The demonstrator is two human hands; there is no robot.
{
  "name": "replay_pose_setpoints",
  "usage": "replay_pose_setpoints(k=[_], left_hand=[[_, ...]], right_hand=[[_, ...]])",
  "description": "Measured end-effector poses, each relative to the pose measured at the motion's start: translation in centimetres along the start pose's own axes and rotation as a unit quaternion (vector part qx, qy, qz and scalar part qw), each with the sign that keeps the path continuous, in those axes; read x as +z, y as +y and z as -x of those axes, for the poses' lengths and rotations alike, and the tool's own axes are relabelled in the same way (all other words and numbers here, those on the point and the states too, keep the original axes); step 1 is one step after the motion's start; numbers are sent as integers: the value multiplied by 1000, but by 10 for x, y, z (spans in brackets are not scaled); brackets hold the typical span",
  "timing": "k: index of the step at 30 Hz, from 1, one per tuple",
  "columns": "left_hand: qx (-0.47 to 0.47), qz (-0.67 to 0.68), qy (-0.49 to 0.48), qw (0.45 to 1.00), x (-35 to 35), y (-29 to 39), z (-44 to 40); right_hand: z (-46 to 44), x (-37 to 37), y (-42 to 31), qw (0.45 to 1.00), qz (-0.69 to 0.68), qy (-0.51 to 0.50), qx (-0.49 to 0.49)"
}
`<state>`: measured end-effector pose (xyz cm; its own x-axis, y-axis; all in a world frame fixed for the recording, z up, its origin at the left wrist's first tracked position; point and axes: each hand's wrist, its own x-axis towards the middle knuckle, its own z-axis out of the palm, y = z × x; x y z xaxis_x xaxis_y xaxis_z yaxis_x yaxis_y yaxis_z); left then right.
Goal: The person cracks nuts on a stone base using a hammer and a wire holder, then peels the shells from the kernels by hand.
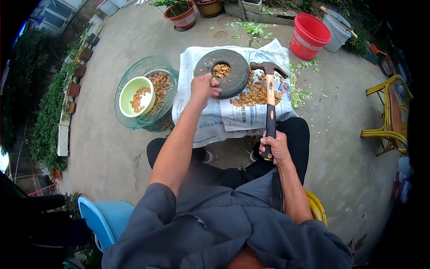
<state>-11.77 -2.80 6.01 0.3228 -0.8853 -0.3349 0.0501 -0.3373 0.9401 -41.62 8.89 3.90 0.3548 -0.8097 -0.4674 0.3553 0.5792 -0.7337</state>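
My right hand (277, 147) grips a claw hammer (270, 105) by its black and orange handle, with the head pointing away from me. My left hand (205, 88) is closed over the left rim of a dark round stone (234, 85), fingers pinched together. Whatever sits between those fingertips is hidden or too small to name. In the stone's central hole lie brown shell pieces (221, 70). Beside the stone, under the hammer, more brown shells (256, 95) are spread on newspaper (242, 119).
Left of the newspaper, a green mesh basket (127, 74) holds brown almond-like nuts (160, 83) and a pale green bowl (127, 107) with kernels. Red bucket (309, 36) and grey bucket (337, 31) stand back right. A yellow-framed chair (386, 114) is at right, a blue tub (109, 215) lower left.
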Motion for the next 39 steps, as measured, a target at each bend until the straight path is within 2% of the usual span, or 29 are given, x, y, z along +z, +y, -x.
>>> replay_pose_setpoints(k=[2, 7, 9, 11, 12, 13, 15, 16, 19, 20, 24, 27, 28, 29, 30, 32, 34, 38, 39], left_hand=[[-6, -37, -10, 999, 4, 11, -20], [69, 60, -33, 995, -2, 32, -58], [187, -96, 80, 974, -18, 19, -71], [193, -249, 118, 942, -31, 12, -70], [196, -320, 132, 917, -29, 8, -69], [270, -383, 134, 873, -18, 5, -59], [412, -491, 139, 755, 5, -2, -41], [503, -507, 178, 678, 11, -23, -58], [467, -432, 124, 762, 36, -47, -84], [471, -502, 118, 716, 38, -48, -85], [464, -471, 61, 748, 48, -9, -51], [449, -444, 93, 770, 42, 9, -28], [374, -492, 114, 778, 41, 29, -3], [386, -306, 107, 864, 33, 15, 1], [382, -108, 95, 913, 23, 2, 5], [331, -60, 82, 938, 7, 2, 58], [289, -9, 70, 955, -12, -35, 84], [178, -18, 89, 980, -37, -104, 155], [121, 3, 67, 990, -44, -122, 171]], right_hand=[[0, 0, -1, 1000, -4, -3, 1], [3, -1, -3, 1000, -8, -1, -4], [1, 0, -3, 1000, -16, -3, -2], [2, -3, -3, 1000, -26, -2, 1], [1, -5, -3, 1000, -29, -6, 0], [1, -5, -3, 999, -39, -5, -1], [-1, -5, -2, 999, -34, 3, -4], [-2, -5, -1, 999, -36, 5, -6], [-5, -5, 4, 998, -62, 10, -26], [-6, -6, 4, 998, -61, 15, -32], [-5, -5, 3, 995, -70, 36, -55], [-7, -11, 6, 994, -76, 53, -59], [-9, -13, 6, 993, -79, 58, -58], [-10, -14, 6, 993, -84, 62, -56], [-10, -13, 5, 992, -88, 70, -51], [-15, -17, 4, 994, -65, 72, -46], [-23, -20, 4, 994, -68, 76, -44], [-34, -17, 1, 996, -54, 64, -18], [-36, -18, 2, 997, -42, 59, -13]])
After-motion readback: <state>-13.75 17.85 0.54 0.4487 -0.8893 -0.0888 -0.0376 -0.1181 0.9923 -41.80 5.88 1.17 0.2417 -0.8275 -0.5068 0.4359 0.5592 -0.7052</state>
